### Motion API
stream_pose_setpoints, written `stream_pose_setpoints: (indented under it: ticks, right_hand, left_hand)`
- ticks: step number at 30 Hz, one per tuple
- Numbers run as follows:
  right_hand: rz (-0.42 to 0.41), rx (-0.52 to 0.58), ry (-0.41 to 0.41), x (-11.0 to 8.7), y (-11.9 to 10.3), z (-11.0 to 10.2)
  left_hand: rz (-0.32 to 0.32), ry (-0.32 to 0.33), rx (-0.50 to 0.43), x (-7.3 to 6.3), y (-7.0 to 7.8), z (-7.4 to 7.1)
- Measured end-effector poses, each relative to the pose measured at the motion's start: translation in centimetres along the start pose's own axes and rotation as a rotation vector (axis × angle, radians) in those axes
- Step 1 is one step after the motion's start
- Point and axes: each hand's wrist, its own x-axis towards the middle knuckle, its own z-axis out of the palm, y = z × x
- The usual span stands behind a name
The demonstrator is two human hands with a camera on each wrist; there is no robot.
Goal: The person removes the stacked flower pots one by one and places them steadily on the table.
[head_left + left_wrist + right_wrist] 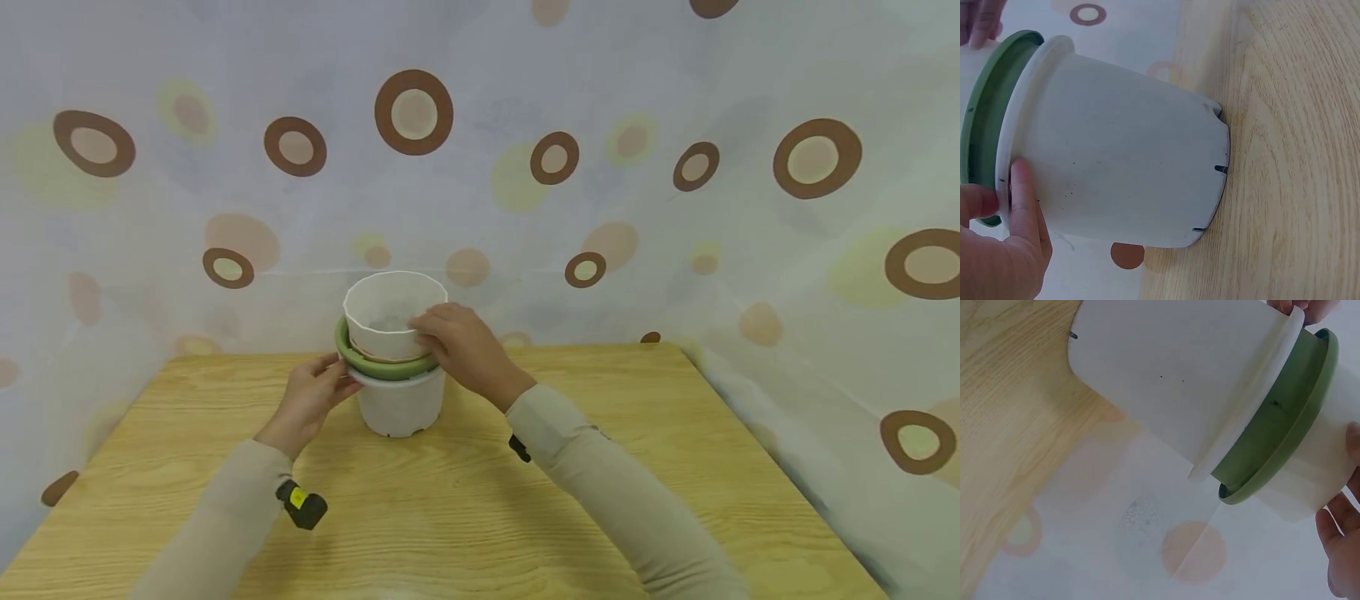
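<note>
Three plant pots stand nested in a stack on the table. At the bottom is a large white pot (401, 408) with small notches round its base. A green pot (382, 368) sits inside it, its rim showing above the white one. On top, a smaller white pot (386, 343) with a many-sided rim rises out of the green pot. My left hand (311, 396) pinches the bottom pot's rim on the left, a finger (1022, 194) beneath the lip. My right hand (468, 346) grips the top pot's right side near its rim. The green pot's lower part is hidden.
The wood-grain table (600, 500) spreads around the stack, its back edge just behind the pots. A pale sheet with brown rings (480, 208) hangs behind and along the right side. Each wrist carries a black camera (303, 506).
</note>
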Motion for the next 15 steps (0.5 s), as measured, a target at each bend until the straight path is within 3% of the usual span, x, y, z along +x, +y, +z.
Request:
stream_pose_setpoints:
  ticks: [5, 15]
  right_hand:
    - [0.029, -0.002, 0.041, 0.27, -0.13, 0.23]
    - [0.069, 0.005, 0.049, 0.42, -0.24, 0.54]
  left_hand:
    - [0.002, 0.0, -0.009, 0.13, -0.05, 0.06]
    - [0.011, 0.007, -0.008, 0.23, -0.18, 0.11]
